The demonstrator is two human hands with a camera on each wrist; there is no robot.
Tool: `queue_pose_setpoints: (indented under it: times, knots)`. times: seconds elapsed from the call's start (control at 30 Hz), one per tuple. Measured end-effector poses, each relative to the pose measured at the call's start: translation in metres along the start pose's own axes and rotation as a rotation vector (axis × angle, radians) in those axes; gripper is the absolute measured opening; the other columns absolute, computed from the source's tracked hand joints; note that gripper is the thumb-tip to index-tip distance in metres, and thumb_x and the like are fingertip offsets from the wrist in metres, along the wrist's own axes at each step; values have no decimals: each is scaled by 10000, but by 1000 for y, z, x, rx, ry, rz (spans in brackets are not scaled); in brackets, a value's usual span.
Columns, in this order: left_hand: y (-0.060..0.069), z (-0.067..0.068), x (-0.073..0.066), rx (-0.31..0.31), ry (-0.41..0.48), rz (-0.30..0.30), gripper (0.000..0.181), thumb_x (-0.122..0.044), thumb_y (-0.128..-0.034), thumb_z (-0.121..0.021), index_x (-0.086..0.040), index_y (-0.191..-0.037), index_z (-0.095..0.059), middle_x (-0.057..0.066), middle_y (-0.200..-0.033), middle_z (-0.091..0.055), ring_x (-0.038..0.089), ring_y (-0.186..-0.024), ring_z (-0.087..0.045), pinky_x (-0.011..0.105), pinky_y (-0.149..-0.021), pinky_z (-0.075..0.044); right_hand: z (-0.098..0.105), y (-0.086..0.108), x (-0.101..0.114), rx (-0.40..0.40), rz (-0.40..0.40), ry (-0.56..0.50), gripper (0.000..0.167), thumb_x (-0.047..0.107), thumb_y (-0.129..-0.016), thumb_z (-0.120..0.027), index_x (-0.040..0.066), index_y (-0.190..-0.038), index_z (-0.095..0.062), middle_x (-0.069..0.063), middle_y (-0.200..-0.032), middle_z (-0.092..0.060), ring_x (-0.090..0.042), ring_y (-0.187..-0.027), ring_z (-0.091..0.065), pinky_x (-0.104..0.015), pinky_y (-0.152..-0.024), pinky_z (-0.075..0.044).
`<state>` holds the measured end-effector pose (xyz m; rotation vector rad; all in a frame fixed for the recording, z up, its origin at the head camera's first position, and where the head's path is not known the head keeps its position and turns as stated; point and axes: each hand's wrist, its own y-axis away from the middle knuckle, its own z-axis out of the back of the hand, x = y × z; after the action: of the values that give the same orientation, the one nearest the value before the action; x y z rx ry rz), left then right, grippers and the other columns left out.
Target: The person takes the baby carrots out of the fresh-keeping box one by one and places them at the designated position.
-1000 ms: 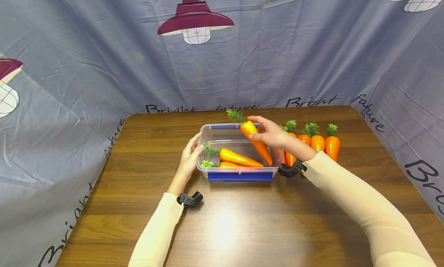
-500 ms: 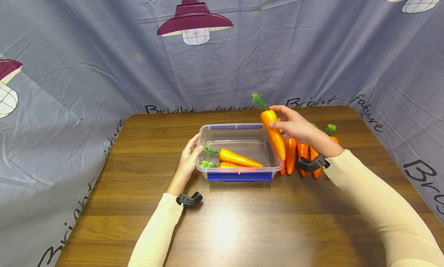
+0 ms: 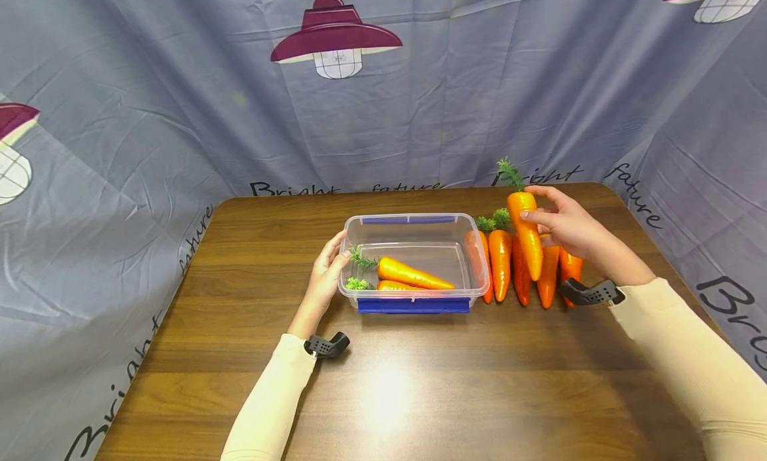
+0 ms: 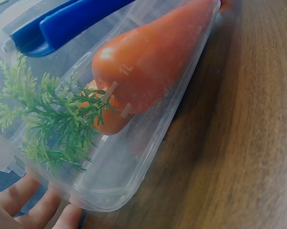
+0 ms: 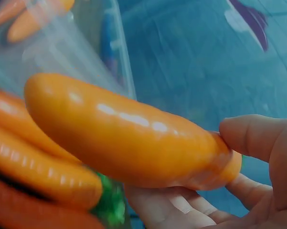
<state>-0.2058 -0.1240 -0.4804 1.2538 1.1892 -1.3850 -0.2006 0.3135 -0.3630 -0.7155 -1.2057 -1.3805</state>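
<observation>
A clear plastic box (image 3: 413, 301) with blue clips stands mid-table. Two carrots lie in it along the near side, the upper one (image 3: 413, 273) with its leafy top to the left. My left hand (image 3: 325, 272) grips the box's left end; in the left wrist view its fingertips (image 4: 43, 205) touch the box's corner. Right of the box, my right hand (image 3: 566, 222) pinches a carrot (image 3: 526, 231) between thumb and fingers, above a row of carrots (image 3: 500, 264). The held carrot (image 5: 129, 138) fills the middle of the right wrist view, tip towards the left.
The row of several carrots lies side by side against the box's right end, tips towards the near side. A wooden table (image 3: 383, 394) carries everything. A grey curtain (image 3: 419, 114) with printed lamps hangs behind it.
My right hand has moved right, carrying the carrot from above the box to over the row, and the carrot hangs more upright. My left hand and the box have stayed put.
</observation>
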Motion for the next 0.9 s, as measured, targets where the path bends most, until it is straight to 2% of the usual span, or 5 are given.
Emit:
queue_pose_setpoints:
  times: [0.3, 0.47, 0.57, 0.77, 0.9]
  knots:
    - [0, 0, 0, 6, -12, -2, 510, -77, -1050, -462, -74, -1554, -389, 226, -1609, -388, 410, -1429, -442, 575, -1172, -384, 41, 20, -39, -56, -38, -78, 572, 182, -1048, -546, 293, -1508, -225, 167, -1000, -578, -29, -822, -645, -280, -707, -607]
    - [0, 0, 1, 6, -11, -1, 510, -78, -1051, -461, -80, -1556, -388, 207, -1627, -364, 412, -1442, -428, 581, -1184, -371, 58, 30, -60, -77, -26, -248, 448, 110, -1025, -570, 360, -1326, -351, 136, -928, -653, -74, -772, -690, -302, -653, -613]
    - [0, 0, 1, 10, -9, 2, 508, -88, -1056, -461, -86, -1558, -386, 210, -1631, -356, 415, -1452, -416, 587, -1189, -363, 66, 34, -72, -94, -25, -292, 401, 90, -1019, -571, 376, -1220, -376, 129, -912, -660, -82, -756, -691, -305, -635, -610]
    - [0, 0, 1, 8, -5, 1, 509, -77, -1053, -464, -80, -1556, -388, 208, -1627, -364, 412, -1441, -430, 578, -1186, -370, 78, 40, -92, -141, -84, -214, 478, 127, -1026, -565, 366, -1361, -321, 162, -874, -620, -68, -718, -678, -285, -619, -602]
    - [1, 1, 1, 8, -17, 3, 514, -77, -1051, -460, -82, -1559, -384, 223, -1619, -371, 416, -1426, -442, 587, -1175, -380, 81, 41, -102, -166, -113, -111, 580, 161, -1033, -558, 277, -1493, -224, 165, -903, -565, -37, -744, -668, -279, -650, -609]
